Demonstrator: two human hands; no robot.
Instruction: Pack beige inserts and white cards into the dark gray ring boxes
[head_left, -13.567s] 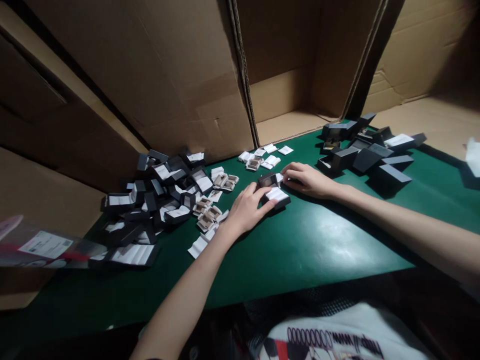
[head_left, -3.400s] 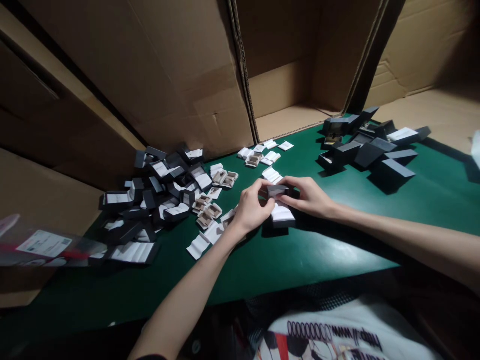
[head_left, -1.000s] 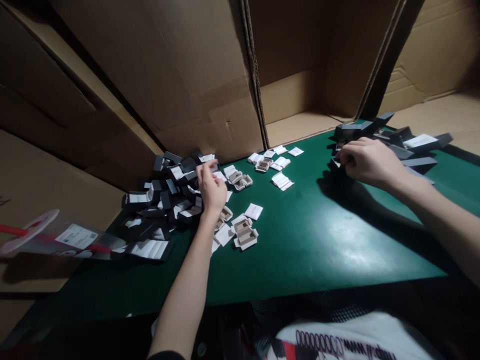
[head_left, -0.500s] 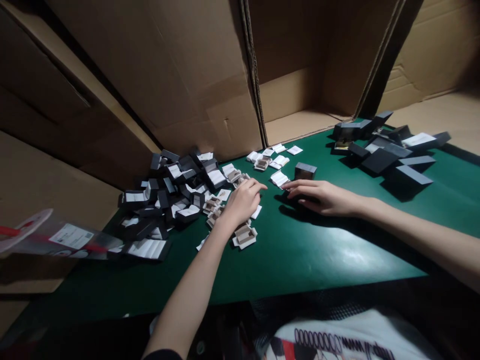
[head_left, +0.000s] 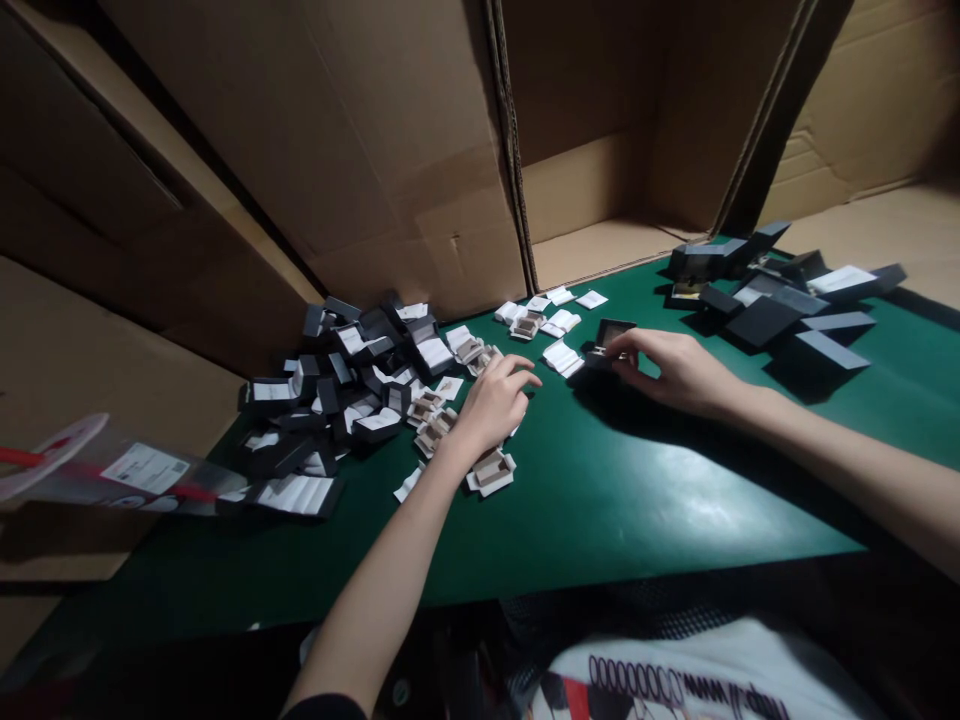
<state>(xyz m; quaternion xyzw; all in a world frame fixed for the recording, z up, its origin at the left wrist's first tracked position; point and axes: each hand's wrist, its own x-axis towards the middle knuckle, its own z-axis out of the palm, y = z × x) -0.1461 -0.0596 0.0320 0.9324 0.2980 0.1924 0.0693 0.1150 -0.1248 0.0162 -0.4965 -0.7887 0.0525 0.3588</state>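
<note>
My right hand (head_left: pixel 667 368) has thumb and forefinger pinched at the front of a small black box (head_left: pixel 613 328), which stands with its lid raised. What exactly lies between the fingertips is partly hidden. Just left of that box a folded white insert (head_left: pixel 562 358) rests on the green table. My left hand (head_left: pixel 495 400) hovers, fingers apart and slightly bent, over several white and brown cardboard inserts (head_left: pixel 491 470) and holds nothing. A few more white inserts (head_left: pixel 561 322) lie behind, between the two hands.
A heap of open black boxes (head_left: pixel 345 380) with white linings covers the left of the green table (head_left: pixel 570 520). More black boxes (head_left: pixel 780 300) lie at the right. A clear plastic cup (head_left: pixel 142 465) tilts at the left edge. Large cardboard boxes (head_left: pixel 405 150) wall the back.
My right hand has shifted right from the white insert to the small black box and pinched at it. The box's lid now shows raised. My left hand has hardly moved; its fingers are spread more.
</note>
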